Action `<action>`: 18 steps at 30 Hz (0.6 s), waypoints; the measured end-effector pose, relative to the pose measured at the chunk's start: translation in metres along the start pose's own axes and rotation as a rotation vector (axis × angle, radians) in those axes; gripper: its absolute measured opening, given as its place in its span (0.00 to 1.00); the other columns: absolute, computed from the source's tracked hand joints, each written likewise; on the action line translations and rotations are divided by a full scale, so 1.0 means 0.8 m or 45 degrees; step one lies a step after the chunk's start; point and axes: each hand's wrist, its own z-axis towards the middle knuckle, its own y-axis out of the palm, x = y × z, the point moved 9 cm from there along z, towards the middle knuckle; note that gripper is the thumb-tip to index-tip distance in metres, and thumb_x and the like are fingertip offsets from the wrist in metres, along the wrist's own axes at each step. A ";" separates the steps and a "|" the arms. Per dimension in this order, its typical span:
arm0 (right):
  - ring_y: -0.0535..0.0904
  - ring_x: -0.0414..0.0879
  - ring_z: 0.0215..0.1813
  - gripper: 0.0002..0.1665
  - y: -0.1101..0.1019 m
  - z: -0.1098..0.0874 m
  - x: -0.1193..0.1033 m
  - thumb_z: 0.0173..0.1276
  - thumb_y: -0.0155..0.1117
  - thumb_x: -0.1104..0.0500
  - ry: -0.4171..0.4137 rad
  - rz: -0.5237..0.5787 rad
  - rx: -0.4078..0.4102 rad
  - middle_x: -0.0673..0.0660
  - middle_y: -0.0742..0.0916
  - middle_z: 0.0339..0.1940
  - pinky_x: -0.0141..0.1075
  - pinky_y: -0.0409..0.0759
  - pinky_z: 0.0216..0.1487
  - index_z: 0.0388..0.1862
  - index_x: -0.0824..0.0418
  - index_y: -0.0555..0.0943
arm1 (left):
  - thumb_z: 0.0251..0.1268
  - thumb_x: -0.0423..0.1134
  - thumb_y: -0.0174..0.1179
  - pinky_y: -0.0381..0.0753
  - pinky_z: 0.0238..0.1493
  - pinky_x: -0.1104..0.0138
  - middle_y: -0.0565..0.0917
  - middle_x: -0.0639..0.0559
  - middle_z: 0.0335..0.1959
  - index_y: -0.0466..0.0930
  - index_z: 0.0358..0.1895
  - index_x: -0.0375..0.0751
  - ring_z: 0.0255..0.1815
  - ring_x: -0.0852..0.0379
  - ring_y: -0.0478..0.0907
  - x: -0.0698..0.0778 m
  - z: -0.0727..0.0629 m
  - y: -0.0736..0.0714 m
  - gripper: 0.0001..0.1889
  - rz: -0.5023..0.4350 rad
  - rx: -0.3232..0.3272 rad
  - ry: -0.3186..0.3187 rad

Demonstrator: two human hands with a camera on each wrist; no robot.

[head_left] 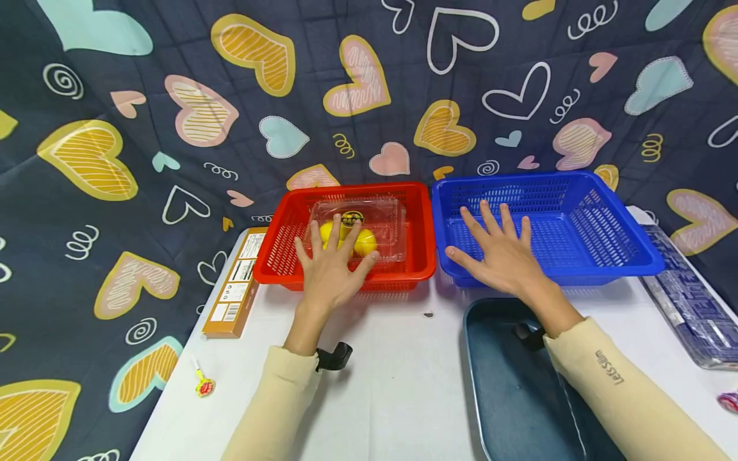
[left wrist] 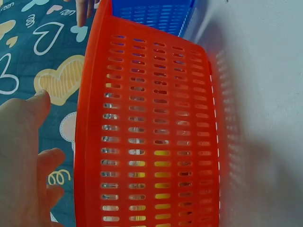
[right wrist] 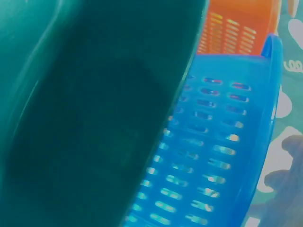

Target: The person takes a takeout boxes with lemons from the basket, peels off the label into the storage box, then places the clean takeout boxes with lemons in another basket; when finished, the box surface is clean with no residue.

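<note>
My left hand [head_left: 330, 272] is spread flat above the front of the red basket [head_left: 271, 259], fingers straight and holding nothing. Inside that basket lies a clear plastic box [head_left: 392, 221] with a dark label and yellow round items [head_left: 366, 243], partly hidden behind my fingers. Over the near left part of the blue basket [head_left: 599, 272] my right hand [head_left: 504, 256] is likewise spread, with nothing in it. In the left wrist view, the left thumb and fingers [left wrist: 49, 163] are beside the red basket's rim. The right wrist view shows a blurred hand [right wrist: 284, 198] past the blue basket's rim.
A dark teal tray [head_left: 490, 384] stands under my right forearm. An orange-brown box [head_left: 233, 294] lies left of the red basket, with a lollipop [head_left: 204, 386] nearer me. On the right are a plastic-wrapped package [head_left: 692, 301] and a purple wrapped item [head_left: 729, 402]. A heart-patterned cloth [head_left: 357, 147] hangs behind.
</note>
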 end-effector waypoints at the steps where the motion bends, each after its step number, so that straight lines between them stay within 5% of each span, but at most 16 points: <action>1: 0.24 0.68 0.84 0.56 0.000 0.001 0.000 0.68 0.39 0.19 -0.002 0.012 -0.005 0.60 0.40 0.86 0.72 0.18 0.73 0.85 0.43 0.40 | 0.69 0.75 0.39 0.24 0.76 0.30 0.48 0.48 0.86 0.55 0.81 0.66 0.85 0.32 0.31 -0.001 0.000 -0.001 0.40 -0.007 0.009 0.002; 18: 0.30 0.67 0.85 0.56 -0.009 0.013 -0.034 0.68 0.50 0.23 -0.097 0.178 -0.049 0.58 0.43 0.87 0.73 0.23 0.75 0.85 0.41 0.43 | 0.72 0.69 0.43 0.28 0.75 0.28 0.50 0.46 0.85 0.58 0.80 0.62 0.84 0.29 0.36 -0.037 -0.019 -0.021 0.36 -0.068 0.074 -0.054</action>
